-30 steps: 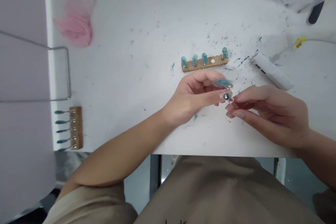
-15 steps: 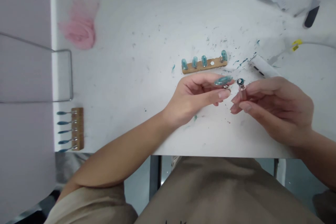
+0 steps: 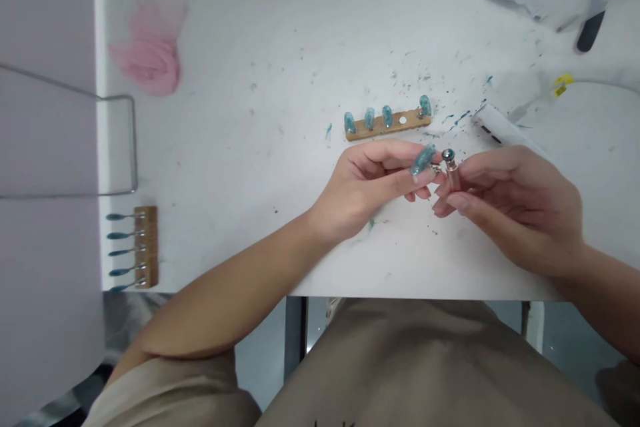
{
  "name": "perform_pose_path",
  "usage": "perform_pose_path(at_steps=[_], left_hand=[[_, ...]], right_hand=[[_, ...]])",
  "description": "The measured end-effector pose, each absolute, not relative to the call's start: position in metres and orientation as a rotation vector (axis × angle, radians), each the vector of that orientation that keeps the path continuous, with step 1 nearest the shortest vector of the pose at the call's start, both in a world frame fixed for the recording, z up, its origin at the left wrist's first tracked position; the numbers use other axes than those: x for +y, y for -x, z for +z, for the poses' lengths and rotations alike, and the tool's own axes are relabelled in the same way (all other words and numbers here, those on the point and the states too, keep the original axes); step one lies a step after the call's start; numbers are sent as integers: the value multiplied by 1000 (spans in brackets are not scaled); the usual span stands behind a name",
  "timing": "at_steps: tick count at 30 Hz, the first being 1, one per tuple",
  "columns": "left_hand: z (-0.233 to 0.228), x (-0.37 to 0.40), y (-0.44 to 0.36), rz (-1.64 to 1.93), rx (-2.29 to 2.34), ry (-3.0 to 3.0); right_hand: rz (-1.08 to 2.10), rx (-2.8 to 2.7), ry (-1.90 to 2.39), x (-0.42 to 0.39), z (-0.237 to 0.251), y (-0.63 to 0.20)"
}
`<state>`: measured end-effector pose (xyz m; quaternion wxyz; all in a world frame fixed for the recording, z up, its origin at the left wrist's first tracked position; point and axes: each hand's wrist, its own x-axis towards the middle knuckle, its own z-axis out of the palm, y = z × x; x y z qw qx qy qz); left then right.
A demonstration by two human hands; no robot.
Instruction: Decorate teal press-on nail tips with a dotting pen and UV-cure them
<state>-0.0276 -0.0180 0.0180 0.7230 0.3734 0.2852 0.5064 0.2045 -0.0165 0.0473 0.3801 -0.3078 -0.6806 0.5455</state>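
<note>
Teal nail tip [image 3: 423, 159] pinched in left hand [image 3: 373, 183]; right hand [image 3: 510, 207] grips metal holder [image 3: 451, 172].

Teal nail tip [image 3: 423, 159]; pink cloth [image 3: 150, 53]

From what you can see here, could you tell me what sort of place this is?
Probably a nail-art workbench: teal nail tips on a wooden strip, another rack of them, and teal specks on the white table.

I have one view only, from the head-worn camera. It looks forward and steeply down onto the white table [image 3: 280, 33], close above it. The table's near edge and the person's lap fill the bottom; the far edge runs along the top.
</note>
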Motion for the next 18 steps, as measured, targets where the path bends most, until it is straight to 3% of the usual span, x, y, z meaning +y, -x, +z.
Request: perform_pose_path(at_steps=[18], left_hand=[[17,-18,29,1097,637,-824]], right_hand=[[1424,-1722,795,-16,48,-206]])
